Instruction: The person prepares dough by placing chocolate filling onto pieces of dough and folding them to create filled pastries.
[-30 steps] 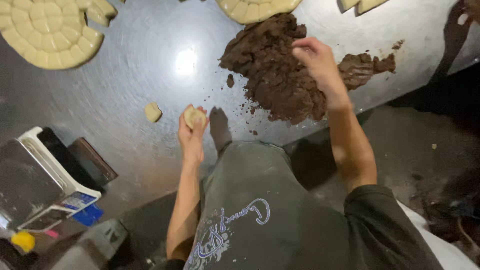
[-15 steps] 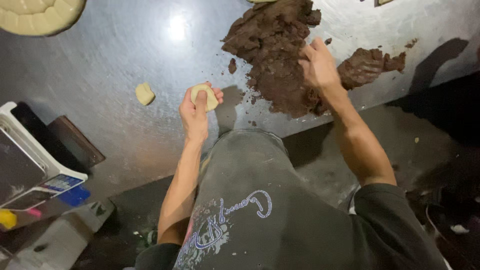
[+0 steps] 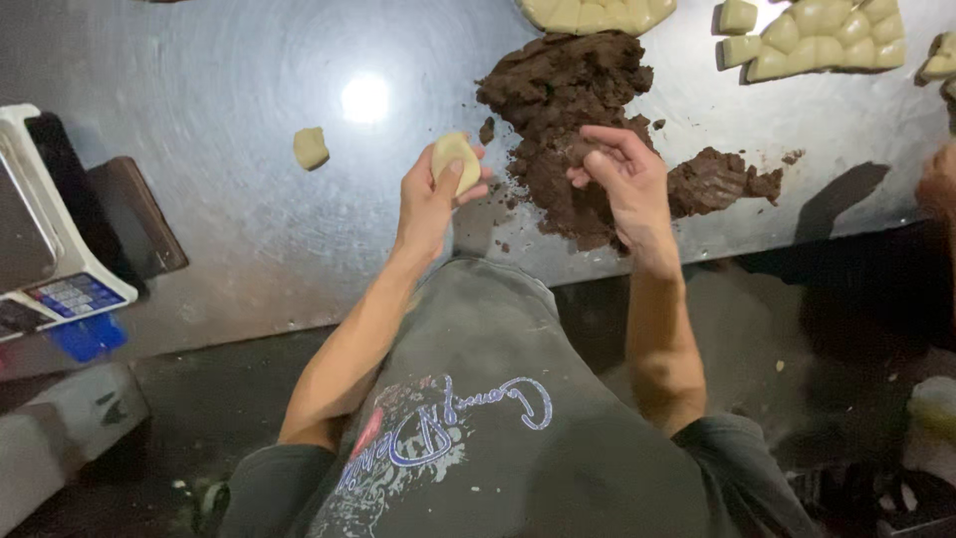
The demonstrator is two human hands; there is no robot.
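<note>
- Near the frame's centre, the left hand (image 3: 430, 194) clasps a pale dough piece (image 3: 455, 161) between thumb and fingers, lifted just above the steel table (image 3: 229, 149).
- Right of it, the right hand (image 3: 622, 184) curls its fingers into the edge of the brown filling (image 3: 568, 110); it looks to be pinching a bit loose, though whether any is gripped I cannot tell.
- Step in hand, as I judge it: taking filling to go with the dough.
- Next move calls for a modest pinch carried across to the dough without scattering crumbs, with the left palm kept cupped to receive it.
- Left of centre, a second small dough lump (image 3: 310, 147) lies alone on the table.
- Along the top edge sit scored dough slabs (image 3: 817, 40).
- At far left, a scale (image 3: 50, 259) stands at the table's edge.
</note>
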